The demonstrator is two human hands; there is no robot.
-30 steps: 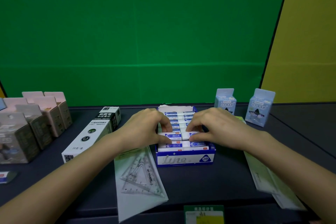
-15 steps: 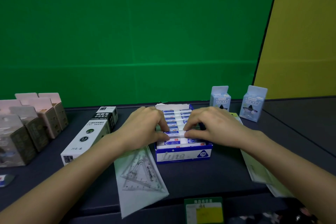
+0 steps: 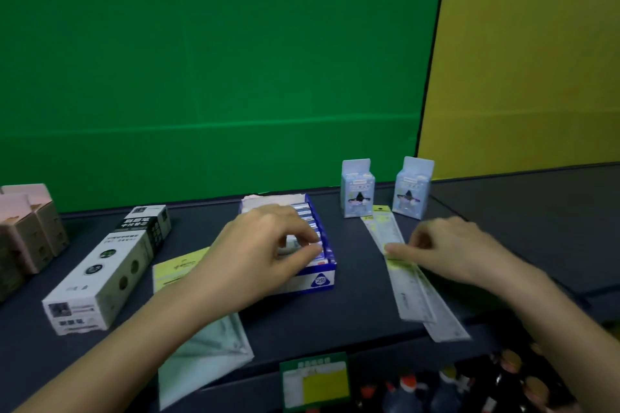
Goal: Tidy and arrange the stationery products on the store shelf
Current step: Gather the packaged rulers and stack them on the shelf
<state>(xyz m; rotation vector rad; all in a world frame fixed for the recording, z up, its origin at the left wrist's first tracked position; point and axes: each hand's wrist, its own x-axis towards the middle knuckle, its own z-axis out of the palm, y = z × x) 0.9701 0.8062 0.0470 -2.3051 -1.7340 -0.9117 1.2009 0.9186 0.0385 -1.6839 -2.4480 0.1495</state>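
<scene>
Left hand [image 3: 265, 251] is hovering over the blue eraser box [image 3: 318, 280] at centre, its fingers and thumb curling to pinch an eraser [image 3: 296, 244] at the box's near end. Right hand [image 3: 456, 250], loosely curled, is touching one extended digit to the ruler packet [image 3: 416, 292] lying just right of the box; whether it is gripping cannot be told.
</scene>
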